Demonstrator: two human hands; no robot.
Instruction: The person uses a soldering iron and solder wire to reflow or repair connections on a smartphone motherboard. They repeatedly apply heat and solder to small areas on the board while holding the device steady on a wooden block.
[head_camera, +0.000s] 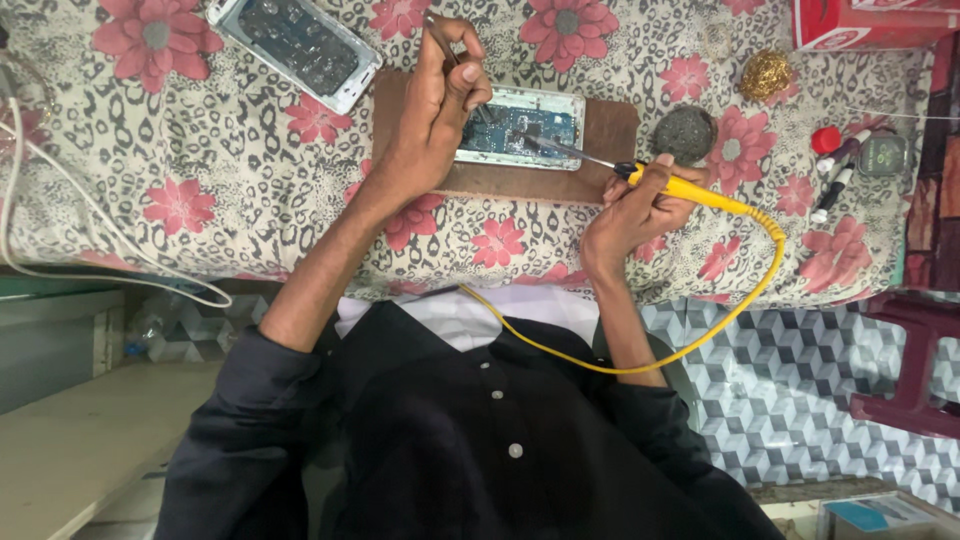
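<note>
Opened phone — blue circuit board bare (white frame), left hand pinching tweezers, right hand gripping soldering iron

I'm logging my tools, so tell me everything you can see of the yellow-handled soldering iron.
The yellow-handled soldering iron has a slim yellow grip that looks like plastic, a short dark collar and a thin metal shaft. It lies nearly level, its tip pointing toward the opened phone's blue circuit board on the brown mat. The right hand grips its handle like a pen. A yellow cord leaves the rear, loops down over the flowered cloth and runs back toward the person's dark shirt.
</note>
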